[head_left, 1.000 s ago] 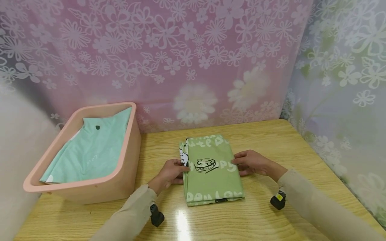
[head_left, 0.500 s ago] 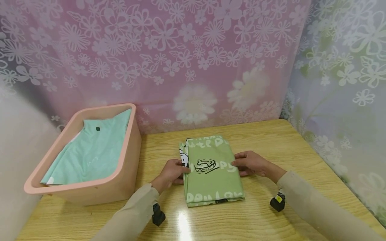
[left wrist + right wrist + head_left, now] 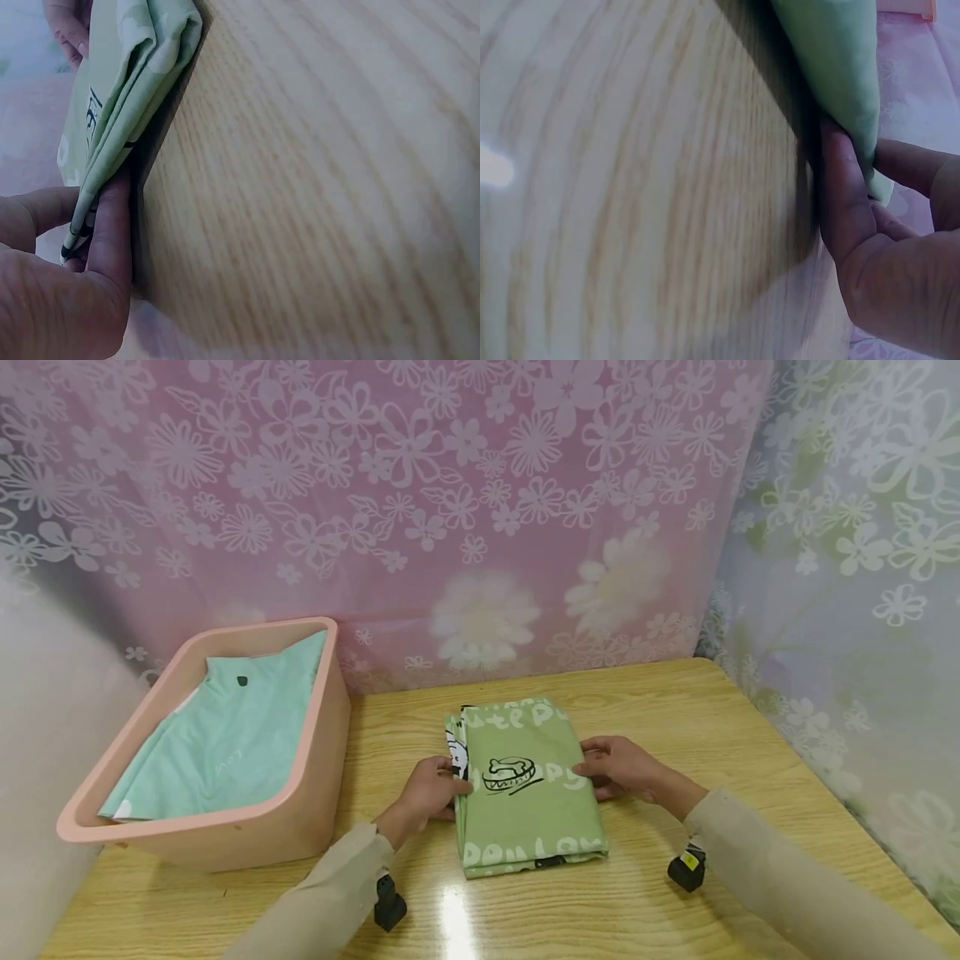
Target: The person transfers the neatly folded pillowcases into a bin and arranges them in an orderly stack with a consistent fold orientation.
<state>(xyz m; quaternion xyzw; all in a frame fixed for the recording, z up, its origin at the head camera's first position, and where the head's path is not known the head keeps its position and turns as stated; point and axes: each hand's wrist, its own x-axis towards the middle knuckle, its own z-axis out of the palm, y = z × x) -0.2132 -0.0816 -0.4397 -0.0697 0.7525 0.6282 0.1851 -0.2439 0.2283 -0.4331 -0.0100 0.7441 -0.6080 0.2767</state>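
Note:
A folded green cloth [image 3: 525,810] with white lettering and a drawn bone in a bowl lies on the wooden table. At its left edge my left hand [image 3: 426,792] pinches the layers, thumb on top and fingers beneath. My right hand [image 3: 624,767] holds the opposite edge the same way. In the left wrist view, the left hand [image 3: 67,292] has the stacked folds of the cloth [image 3: 124,105] between thumb and fingers. The right wrist view shows the right hand [image 3: 900,262] with fingers under the rounded cloth edge [image 3: 840,67]; some fingertips are hidden there.
A pink plastic tub [image 3: 322,752] stands at the table's left, with a mint-green cloth [image 3: 232,735] inside. The wooden table [image 3: 645,902] runs back to a pink floral curtain [image 3: 480,527]. Another pale floral curtain [image 3: 862,610] hangs along the right.
Almost nothing differs. Both hands keep their hold on the folded green cloth, and the cloth stays in the same place.

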